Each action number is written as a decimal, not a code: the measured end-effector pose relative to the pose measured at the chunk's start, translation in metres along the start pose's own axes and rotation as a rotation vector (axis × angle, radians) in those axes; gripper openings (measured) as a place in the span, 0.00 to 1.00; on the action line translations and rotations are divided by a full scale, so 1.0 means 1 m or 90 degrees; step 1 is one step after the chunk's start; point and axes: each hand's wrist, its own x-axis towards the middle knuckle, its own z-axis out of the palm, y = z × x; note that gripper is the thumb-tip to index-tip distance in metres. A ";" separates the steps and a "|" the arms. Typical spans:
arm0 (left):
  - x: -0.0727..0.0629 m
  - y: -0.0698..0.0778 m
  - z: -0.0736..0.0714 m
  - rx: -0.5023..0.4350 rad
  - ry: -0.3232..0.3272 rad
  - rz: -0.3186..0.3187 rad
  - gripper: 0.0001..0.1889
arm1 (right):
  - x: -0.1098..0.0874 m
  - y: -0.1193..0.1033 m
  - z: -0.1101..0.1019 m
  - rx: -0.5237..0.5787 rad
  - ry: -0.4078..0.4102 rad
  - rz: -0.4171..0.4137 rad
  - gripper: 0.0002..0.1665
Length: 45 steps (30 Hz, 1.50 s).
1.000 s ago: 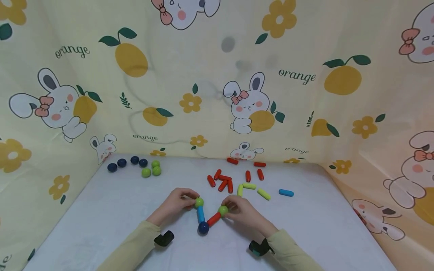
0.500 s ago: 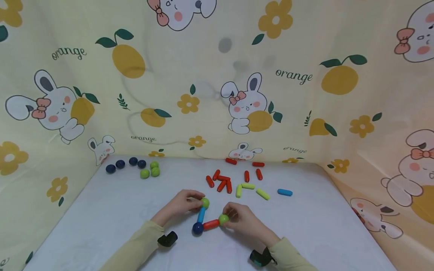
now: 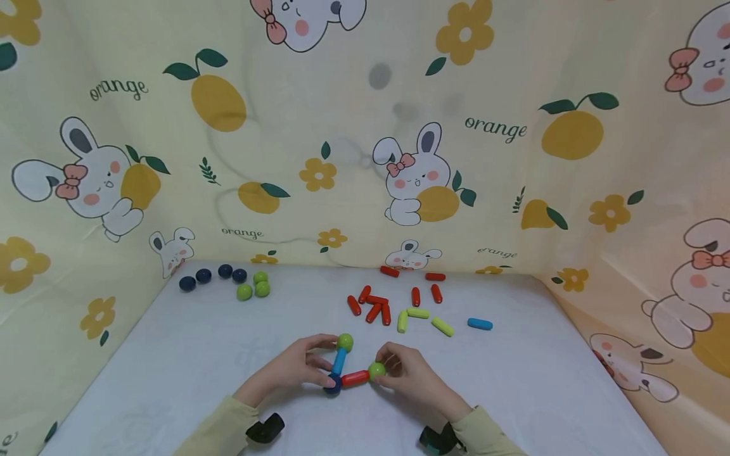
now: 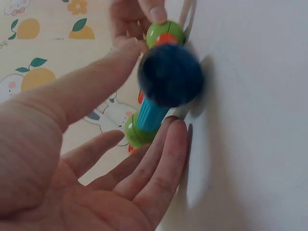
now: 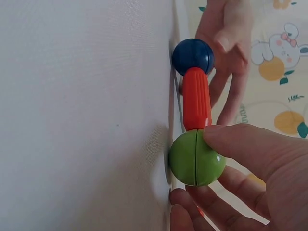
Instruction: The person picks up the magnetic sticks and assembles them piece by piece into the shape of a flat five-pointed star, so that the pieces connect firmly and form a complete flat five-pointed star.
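A V-shaped toy piece lies on the white table: a dark blue ball (image 3: 332, 388) joins a light blue rod (image 3: 339, 361) and a red rod (image 3: 355, 379). Each rod ends in a green ball, one at the far tip (image 3: 345, 342), the other (image 3: 376, 370) at the right. My right hand (image 3: 409, 375) pinches that right green ball between thumb and fingers. Spread around the light blue rod, my left hand (image 3: 292, 366) has its thumb by the dark blue ball and its fingers reaching toward the far green ball. In the left wrist view those fingers (image 4: 161, 173) look nearly straight.
Several dark blue balls (image 3: 203, 275) and a few green balls (image 3: 244, 292) sit at the back left. Red rods (image 3: 377, 299) are scattered at the back middle, with yellow-green rods (image 3: 442, 327) before them and one light blue rod (image 3: 480, 324) farther right. Patterned cloth (image 3: 342, 126) encloses the table.
The V-shaped piece has turned, its dark blue ball shifting left and the right green ball coming nearer. My left hand has let go of the far green ball and moved down beside the light blue rod.
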 end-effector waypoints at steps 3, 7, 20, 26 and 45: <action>-0.004 0.000 0.006 -0.011 0.008 0.005 0.41 | 0.000 0.001 -0.001 0.003 -0.003 -0.002 0.16; -0.006 0.001 0.011 -0.009 0.019 0.005 0.38 | 0.002 0.004 -0.008 0.006 -0.015 0.000 0.15; -0.013 -0.004 -0.001 -0.017 0.003 0.005 0.35 | 0.040 0.039 -0.064 -0.144 0.098 -0.043 0.20; -0.015 -0.006 -0.011 -0.016 -0.011 0.010 0.35 | 0.053 0.041 -0.070 -0.182 0.057 -0.063 0.19; -0.014 -0.009 -0.034 -0.009 -0.054 0.020 0.29 | 0.056 0.040 -0.070 -0.279 0.030 -0.094 0.15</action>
